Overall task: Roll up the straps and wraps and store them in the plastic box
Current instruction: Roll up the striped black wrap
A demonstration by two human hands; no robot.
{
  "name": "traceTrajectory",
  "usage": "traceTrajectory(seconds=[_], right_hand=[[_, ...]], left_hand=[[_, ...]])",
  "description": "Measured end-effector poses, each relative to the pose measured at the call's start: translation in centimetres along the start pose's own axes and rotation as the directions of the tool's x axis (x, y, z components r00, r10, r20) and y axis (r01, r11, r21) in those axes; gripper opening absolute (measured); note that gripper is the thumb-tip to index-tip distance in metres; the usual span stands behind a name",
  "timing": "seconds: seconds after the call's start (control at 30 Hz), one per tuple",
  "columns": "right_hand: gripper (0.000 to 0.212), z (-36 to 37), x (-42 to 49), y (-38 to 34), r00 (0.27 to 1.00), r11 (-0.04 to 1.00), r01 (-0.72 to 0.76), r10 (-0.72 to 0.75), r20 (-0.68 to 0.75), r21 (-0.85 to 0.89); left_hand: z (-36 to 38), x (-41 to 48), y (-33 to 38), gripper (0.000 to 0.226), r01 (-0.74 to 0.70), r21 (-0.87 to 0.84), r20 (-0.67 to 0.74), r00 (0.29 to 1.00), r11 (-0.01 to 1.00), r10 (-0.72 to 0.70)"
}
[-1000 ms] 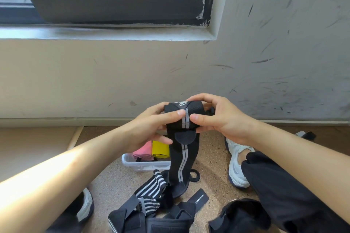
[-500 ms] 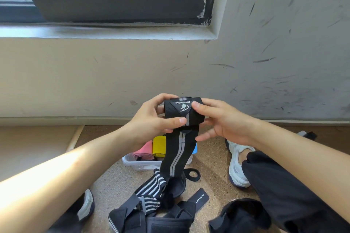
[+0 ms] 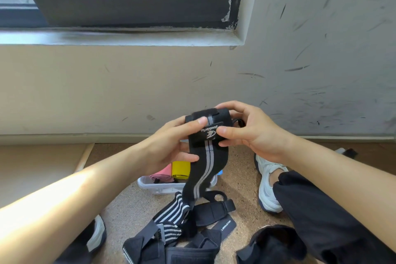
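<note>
Rolling goes on above the floor (image 3: 235, 167), where the heap of loose straps (image 3: 182, 240) lies as it did a second ago, none of it rolled. Just behind the heap stands the plastic box (image 3: 154, 187), which holds a pink roll (image 3: 162, 174) and a yellow roll (image 3: 181, 169). Over the box hangs the black wrap (image 3: 205, 163). Its rolled end is fatter than before and its striped tail shorter, so a few more turns should finish it. The left hand (image 3: 169, 146) and right hand (image 3: 252, 133) hold the roll from either side, fingers (image 3: 199, 122) clamped on it, thumbs on the front. The logo label (image 3: 211, 133) has come round to face the camera.
</note>
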State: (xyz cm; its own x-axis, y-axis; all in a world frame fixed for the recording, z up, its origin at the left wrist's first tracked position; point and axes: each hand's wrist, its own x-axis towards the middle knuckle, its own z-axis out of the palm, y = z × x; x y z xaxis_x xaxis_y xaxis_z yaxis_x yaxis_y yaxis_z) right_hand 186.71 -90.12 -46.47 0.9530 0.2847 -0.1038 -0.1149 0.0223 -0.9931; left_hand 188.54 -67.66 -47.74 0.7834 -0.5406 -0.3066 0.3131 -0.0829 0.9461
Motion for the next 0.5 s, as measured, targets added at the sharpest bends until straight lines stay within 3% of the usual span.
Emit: traceTrajectory(seconds=[0.1, 0.23, 0.4, 0.5], right_hand=[[0.046, 0.44, -0.22, 0.1, 0.999, 0.994, 0.048, -0.048, 0.007, -0.094], [0.051, 0.33, -0.19, 0.16, 1.0, 0.989, 0.022, -0.02, 0.02, -0.147], [0.051, 0.07, -0.11, 0.06, 0.972, 0.983, -0.181, 0.18, 0.151, -0.005], [0.053, 0.43, -0.07, 0.0, 0.964, 0.972, -0.232, 0.224, 0.147, 0.04]], left_hand=[[-0.02, 0.16, -0.02, 0.06, 0.007, -0.043, -0.044, 0.999, 0.999, -0.009], [-0.17, 0.22, -0.1, 0.057, -0.029, -0.055, -0.092, 0.995, 0.998, 0.024], [-0.24, 0.33, -0.07, 0.058, -0.11, -0.002, -0.165, 0.98, 0.994, 0.108], [0.24, -0.08, 0.05, 0.061, -0.156, 0.05, -0.164, 0.973, 0.986, 0.162]])
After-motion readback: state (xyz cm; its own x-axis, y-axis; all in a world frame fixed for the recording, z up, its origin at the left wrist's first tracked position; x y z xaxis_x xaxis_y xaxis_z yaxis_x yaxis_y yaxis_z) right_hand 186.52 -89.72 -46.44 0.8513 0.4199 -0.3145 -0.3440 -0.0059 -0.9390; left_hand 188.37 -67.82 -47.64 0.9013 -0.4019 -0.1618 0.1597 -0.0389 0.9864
